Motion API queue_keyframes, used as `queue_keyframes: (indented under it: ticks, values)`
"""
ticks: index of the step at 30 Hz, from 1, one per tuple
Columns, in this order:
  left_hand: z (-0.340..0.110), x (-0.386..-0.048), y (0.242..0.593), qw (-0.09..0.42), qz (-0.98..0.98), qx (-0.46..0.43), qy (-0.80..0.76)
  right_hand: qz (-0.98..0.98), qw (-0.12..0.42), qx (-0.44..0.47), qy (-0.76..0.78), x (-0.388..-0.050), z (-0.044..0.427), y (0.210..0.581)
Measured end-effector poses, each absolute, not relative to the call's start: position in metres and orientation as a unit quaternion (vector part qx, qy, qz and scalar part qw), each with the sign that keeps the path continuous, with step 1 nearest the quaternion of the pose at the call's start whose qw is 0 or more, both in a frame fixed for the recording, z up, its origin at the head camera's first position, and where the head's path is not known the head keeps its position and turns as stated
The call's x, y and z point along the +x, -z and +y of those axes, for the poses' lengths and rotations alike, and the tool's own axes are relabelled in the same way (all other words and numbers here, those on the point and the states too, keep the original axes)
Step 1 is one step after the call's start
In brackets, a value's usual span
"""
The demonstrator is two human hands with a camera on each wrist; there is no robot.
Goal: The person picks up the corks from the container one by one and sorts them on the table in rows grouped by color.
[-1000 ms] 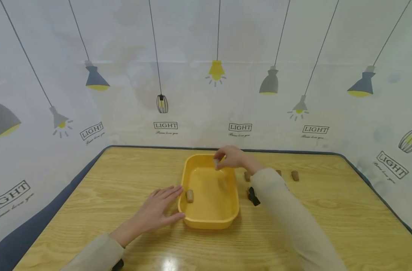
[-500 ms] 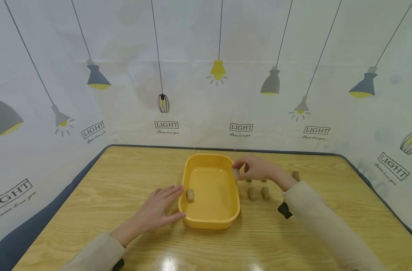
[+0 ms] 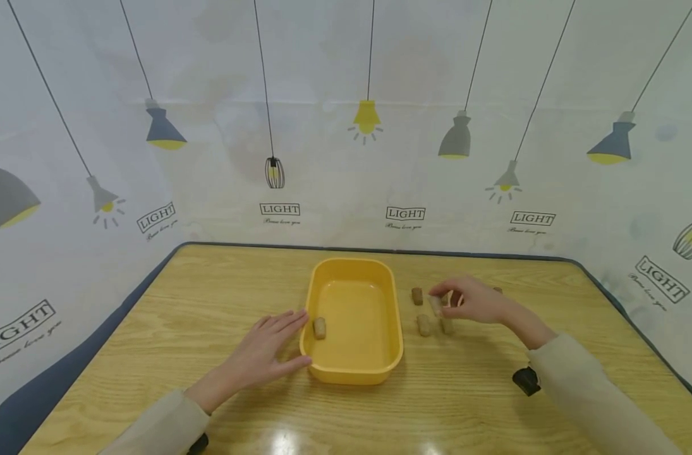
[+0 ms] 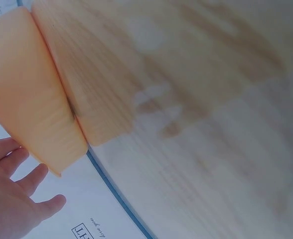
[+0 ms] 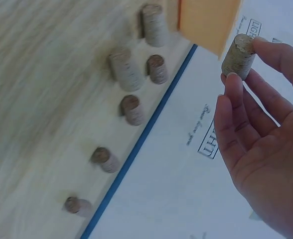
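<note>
My right hand [image 3: 471,300] pinches a pale cork [image 5: 238,56] between thumb and fingertips, held above the table to the right of the yellow tray [image 3: 354,373]. Below and around it, several corks [image 3: 423,325] sit on the tabletop; the hand partly covers some of them in the head view. One cork [image 3: 320,328] lies inside the tray by its left wall. My left hand [image 3: 260,354] has its fingers extended, with the fingertips at the tray's left rim. In the left wrist view those fingers [image 4: 37,177] are spread beside the tray's wall [image 4: 32,89].
The wooden table [image 3: 209,297] ends at a dark blue edge [image 3: 254,246], with a white lamp-patterned backdrop [image 3: 323,164] rising behind it. At the far right of the group, one cork [image 3: 497,290] peeks out behind the right hand.
My right hand has moved rightward from above the tray's far right corner to over the table corks, with the pinched cork still in it. The left hand and the cork in the tray have stayed put.
</note>
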State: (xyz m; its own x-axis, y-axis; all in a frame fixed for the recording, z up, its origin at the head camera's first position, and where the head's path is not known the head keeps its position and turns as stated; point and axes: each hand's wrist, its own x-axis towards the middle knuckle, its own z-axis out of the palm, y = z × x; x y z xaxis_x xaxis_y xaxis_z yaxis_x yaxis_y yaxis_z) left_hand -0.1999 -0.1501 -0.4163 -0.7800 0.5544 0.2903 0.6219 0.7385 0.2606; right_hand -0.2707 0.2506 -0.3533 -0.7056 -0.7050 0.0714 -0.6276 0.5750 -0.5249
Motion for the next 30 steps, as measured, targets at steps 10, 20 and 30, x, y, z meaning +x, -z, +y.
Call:
queue_keyframes:
  ticks: [10,20,30]
  values:
    - [-0.150,-0.199,0.416,0.095,-0.926,-0.321,0.175,0.901,0.096,-0.321,0.276,-0.257,0.289,0.377]
    - [-0.150,-0.199,0.415,0.093,-0.925,-0.321,0.179,0.910,0.068,-0.287,0.291,-0.256,0.315,0.400]
    - [-0.151,-0.200,0.415,0.097,-0.926,-0.321,0.173,0.930,0.050,-0.223,0.288,-0.263,0.323,0.413]
